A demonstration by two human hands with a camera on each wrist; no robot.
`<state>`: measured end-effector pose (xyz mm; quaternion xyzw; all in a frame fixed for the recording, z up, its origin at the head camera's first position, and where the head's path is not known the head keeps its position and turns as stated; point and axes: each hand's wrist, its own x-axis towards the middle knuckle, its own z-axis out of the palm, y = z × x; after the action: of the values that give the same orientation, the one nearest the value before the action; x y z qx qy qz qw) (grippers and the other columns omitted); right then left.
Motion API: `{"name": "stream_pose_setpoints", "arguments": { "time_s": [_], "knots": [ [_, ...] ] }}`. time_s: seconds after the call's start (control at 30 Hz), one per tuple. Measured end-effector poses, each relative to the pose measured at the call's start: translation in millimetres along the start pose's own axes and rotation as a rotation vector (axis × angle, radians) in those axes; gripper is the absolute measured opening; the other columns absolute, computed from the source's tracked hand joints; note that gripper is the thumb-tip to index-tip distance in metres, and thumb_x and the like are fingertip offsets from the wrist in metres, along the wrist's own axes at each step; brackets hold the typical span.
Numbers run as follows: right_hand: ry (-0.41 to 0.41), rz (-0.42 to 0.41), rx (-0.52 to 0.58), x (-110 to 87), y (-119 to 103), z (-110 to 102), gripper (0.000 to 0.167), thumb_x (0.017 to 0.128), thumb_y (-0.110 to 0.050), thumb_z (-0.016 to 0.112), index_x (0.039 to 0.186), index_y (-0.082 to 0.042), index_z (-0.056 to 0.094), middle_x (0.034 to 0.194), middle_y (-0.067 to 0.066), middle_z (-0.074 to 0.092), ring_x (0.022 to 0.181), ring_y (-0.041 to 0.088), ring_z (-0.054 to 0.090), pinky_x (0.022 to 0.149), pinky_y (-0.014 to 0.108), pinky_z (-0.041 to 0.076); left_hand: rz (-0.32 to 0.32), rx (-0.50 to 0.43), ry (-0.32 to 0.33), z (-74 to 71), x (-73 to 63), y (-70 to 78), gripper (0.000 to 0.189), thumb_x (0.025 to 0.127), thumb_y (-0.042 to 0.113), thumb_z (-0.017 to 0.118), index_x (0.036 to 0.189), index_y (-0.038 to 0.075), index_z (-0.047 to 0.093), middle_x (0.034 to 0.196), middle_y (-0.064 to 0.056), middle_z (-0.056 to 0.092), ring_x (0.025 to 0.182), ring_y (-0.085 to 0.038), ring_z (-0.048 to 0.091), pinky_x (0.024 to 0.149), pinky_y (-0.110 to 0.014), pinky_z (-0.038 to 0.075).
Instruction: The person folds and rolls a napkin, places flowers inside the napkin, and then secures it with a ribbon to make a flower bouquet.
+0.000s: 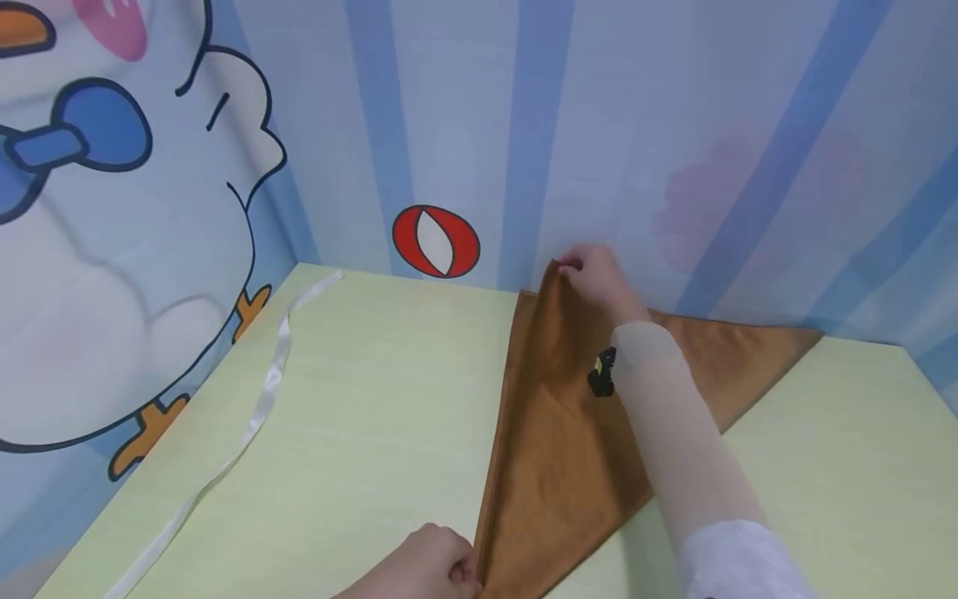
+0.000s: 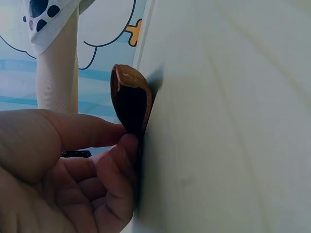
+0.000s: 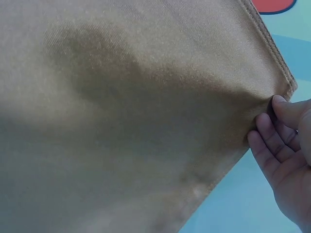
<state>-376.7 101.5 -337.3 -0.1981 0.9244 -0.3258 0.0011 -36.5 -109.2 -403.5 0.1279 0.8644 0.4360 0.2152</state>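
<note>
A brown cloth [image 1: 576, 433], folded to a triangle with hemmed edges, lies on the pale yellow tabletop. Its far corner is pinched between thumb and fingers of my right hand [image 1: 595, 274], which lifts a layer off the table near the back wall. In the right wrist view the cloth [image 3: 146, 97] hangs in soft folds from that hand [image 3: 286, 145]. My left hand [image 1: 430, 561] pinches the near end of the left edge, low at the table. The left wrist view shows that hand [image 2: 73, 165] with the cloth's folded edge [image 2: 133, 77] curling above the fingertips.
A white ribbon [image 1: 273, 378] runs along the table's left side. Behind the table [image 1: 374, 399] hangs a blue striped backdrop [image 1: 464, 125] with a cartoon bird [image 1: 112, 274] at left. A small black device [image 1: 602, 374] sits at my right wrist.
</note>
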Motion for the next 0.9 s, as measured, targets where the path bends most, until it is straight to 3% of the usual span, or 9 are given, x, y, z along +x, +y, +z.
{"name": "stream_pose_setpoints", "arguments": {
  "time_s": [0.37,0.7,0.9],
  "knots": [
    [-0.021,0.020,-0.013,4.6,4.9,25.7,0.025,0.098,-0.007,0.052,0.116,0.007,0.062,0.115,0.024,0.061,0.107,0.035,0.056,0.090,0.045,0.046,0.026,0.018,-0.002,-1.1,1.6,-4.4,0.018,0.081,0.004,0.068,0.064,0.006,0.063,0.053,0.010,0.052,0.051,0.001,0.043,0.051,-0.019,0.041],
    [-0.067,0.031,-0.045,7.7,2.3,33.7,0.026,0.098,-0.006,0.051,0.116,0.008,0.061,0.116,0.024,0.061,0.107,0.035,0.056,0.091,0.045,0.046,0.050,0.058,-0.033,-2.4,3.5,-6.7,0.018,0.083,0.005,0.067,0.066,0.003,0.065,0.054,0.005,0.056,0.051,0.001,0.042,0.050,-0.018,0.040],
    [-0.069,0.016,-0.098,10.6,0.1,36.3,0.026,0.098,-0.007,0.051,0.116,0.008,0.063,0.118,0.024,0.061,0.109,0.036,0.056,0.092,0.045,0.045,0.050,0.059,-0.042,-2.1,4.2,-5.9,0.017,0.082,0.004,0.066,0.065,0.004,0.065,0.054,0.008,0.053,0.050,0.002,0.042,0.050,-0.017,0.040]
  ]
}}
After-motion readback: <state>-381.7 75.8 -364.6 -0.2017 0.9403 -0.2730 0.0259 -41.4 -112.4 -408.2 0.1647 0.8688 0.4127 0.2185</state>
